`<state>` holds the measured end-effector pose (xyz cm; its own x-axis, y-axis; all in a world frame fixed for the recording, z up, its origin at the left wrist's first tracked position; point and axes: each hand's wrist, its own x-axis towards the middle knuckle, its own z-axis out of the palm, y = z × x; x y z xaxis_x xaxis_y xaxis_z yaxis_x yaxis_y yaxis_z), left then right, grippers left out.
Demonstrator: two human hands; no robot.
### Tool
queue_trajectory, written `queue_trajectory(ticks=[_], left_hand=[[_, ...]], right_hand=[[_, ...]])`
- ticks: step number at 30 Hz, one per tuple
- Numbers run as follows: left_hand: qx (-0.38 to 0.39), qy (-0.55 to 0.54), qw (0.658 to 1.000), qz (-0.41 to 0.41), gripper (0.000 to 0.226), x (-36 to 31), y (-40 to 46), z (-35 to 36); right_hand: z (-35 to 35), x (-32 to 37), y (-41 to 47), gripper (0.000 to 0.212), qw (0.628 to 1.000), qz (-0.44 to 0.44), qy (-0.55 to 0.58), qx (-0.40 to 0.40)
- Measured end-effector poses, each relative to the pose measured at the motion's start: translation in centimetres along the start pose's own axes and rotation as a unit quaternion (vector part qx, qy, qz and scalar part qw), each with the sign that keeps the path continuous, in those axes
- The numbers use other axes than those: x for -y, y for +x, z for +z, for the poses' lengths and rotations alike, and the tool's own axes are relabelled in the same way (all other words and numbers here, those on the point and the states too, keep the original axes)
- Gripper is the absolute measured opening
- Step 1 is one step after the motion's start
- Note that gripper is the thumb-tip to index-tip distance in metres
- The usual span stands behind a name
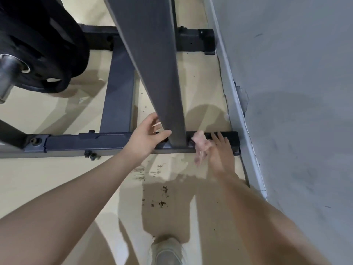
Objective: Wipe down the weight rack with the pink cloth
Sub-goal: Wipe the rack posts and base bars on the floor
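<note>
The cloth (200,145) hangs bunched over the rack's (107,141) base bar just right of the upright (168,104), long axis running toward the viewer. Right hand (222,153) touches it, fingers spread. Left hand (147,137) cups the upright, fingers loosely apart.

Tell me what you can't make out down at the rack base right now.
Head view only:
- Right hand grip on the pink cloth: blurred by motion.
- Base bar joint behind the upright post: hidden by the post and left hand.
- Weight plates: cut off by the left edge.
</note>
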<state>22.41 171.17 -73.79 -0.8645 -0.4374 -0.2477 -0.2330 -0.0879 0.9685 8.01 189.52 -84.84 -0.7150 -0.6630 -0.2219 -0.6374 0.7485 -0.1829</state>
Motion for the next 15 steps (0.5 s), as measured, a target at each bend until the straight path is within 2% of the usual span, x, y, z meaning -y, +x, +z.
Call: queue_trajectory(ticks=[2, 4, 5, 7, 9, 12, 13, 15], left_hand=[[-0.022, 0.001, 1.000, 0.003, 0.041, 0.1, 0.1, 0.3], [-0.026, 0.005, 1.000, 0.004, 0.040, 0.5, 0.3, 0.2], [-0.024, 0.004, 1.000, 0.003, 0.039, 0.7, 0.5, 0.1], [-0.016, -0.001, 1.000, 0.000, 0.037, 1.1, 0.7, -0.1], [-0.015, -0.005, 1.000, -0.001, 0.037, 1.4, 0.9, -0.1], [-0.029, -0.017, 0.999, 0.001, 0.039, 2.0, 1.2, 0.2], [-0.031, -0.018, 0.999, 0.000, 0.040, 2.2, 1.2, 0.3], [-0.024, -0.015, 1.000, 0.000, 0.043, 2.5, 1.3, 0.5]], right_hand=[[-0.5, 1.0, -0.4, 0.050, 0.993, 0.038, 0.094, -0.062], [-1.9, 3.0, -0.4, 0.032, 0.954, 0.106, 0.236, -0.153], [-2.4, 3.4, -0.4, 0.024, 0.937, 0.119, 0.271, -0.184], [-3.3, 3.3, -0.4, 0.028, 0.917, 0.133, 0.298, -0.227], [-3.6, 2.6, -0.6, 0.028, 0.920, 0.129, 0.267, -0.258], [-2.2, 3.1, -0.9, 0.022, 0.935, 0.063, 0.263, -0.228], [-1.2, 3.5, -1.0, 0.027, 0.945, 0.033, 0.259, -0.195], [1.2, 4.4, -1.2, 0.051, 0.984, -0.054, 0.125, -0.113]])
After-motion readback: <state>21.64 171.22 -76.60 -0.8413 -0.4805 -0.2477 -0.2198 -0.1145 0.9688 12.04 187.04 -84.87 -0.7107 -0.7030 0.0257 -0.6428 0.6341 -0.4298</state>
